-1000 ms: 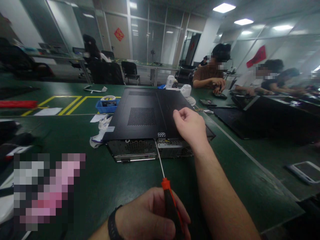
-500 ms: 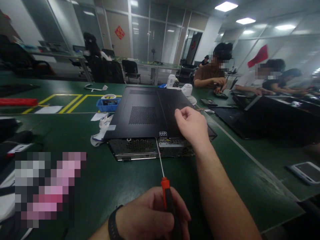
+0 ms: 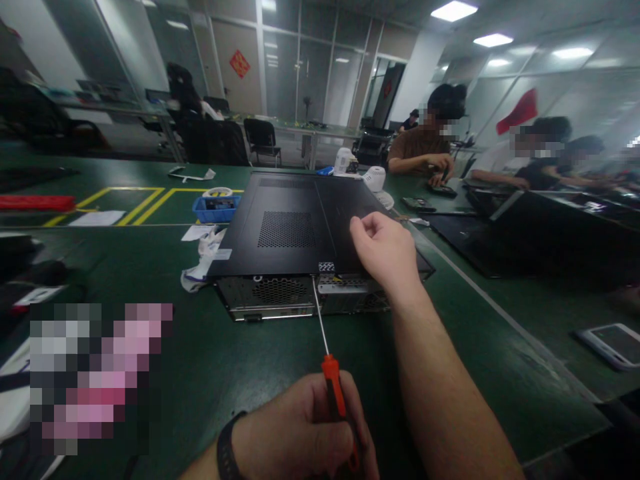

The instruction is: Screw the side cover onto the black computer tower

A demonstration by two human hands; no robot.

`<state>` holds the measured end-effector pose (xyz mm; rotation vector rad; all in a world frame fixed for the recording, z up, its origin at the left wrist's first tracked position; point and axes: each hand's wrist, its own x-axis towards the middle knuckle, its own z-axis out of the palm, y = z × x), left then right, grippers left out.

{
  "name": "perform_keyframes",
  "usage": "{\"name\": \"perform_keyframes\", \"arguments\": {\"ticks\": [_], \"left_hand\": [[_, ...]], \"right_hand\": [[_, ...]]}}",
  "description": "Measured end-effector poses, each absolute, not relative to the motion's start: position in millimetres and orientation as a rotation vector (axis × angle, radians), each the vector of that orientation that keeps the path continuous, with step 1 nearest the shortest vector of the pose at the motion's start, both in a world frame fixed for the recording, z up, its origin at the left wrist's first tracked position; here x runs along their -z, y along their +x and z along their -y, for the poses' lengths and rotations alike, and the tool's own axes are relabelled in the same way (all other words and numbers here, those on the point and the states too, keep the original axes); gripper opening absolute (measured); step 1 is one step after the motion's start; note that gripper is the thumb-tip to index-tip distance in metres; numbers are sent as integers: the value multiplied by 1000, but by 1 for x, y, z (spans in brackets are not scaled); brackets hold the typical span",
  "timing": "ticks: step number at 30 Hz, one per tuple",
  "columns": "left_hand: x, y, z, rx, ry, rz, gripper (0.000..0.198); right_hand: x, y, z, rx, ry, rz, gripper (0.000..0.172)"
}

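A black computer case [image 3: 295, 193] lies flat on the green table, its perforated rear panel facing me. My left hand [image 3: 305, 427], with a dark band at the wrist, is wrapped around the orange-and-black handle of a screwdriver [image 3: 331, 367]. The thin metal shaft points forward, and its tip meets the rear edge of the case, just under the top panel. Exactly what the tip touches is too small to make out. My right hand [image 3: 387, 250] rests on the right part of the case top, fingers curled in and nothing visible in them.
Left of the case are a blue bin [image 3: 217, 209] and crumpled white wrapping [image 3: 205, 260]. Another black case [image 3: 565, 233] and a phone-like device [image 3: 613, 343] lie to the right. Co-workers [image 3: 425, 150] sit along the table at the far right.
The screwdriver handle has turned in my left hand: its orange stripe has shifted from the left side toward the right. My left thumb has moved slightly right. The case and right hand stay put.
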<state>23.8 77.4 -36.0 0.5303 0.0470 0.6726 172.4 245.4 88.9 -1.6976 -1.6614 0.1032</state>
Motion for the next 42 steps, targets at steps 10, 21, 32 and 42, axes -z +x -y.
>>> {"name": "perform_keyframes", "arguments": {"ticks": [10,21,32,42], "left_hand": [[22,18,-77,-609,515,-97,35],[32,22,-77,-668,526,-52,34],[35,22,-76,-680,526,-55,34],[25,17,-78,-614,484,-41,38]], "right_hand": [[-89,173,-246,-106,-1699,1664,36],[-89,172,-245,-107,-1703,1659,36],[-89,172,-246,-99,-1713,1661,36],[-88,172,-246,-90,-1711,1661,37]]}}
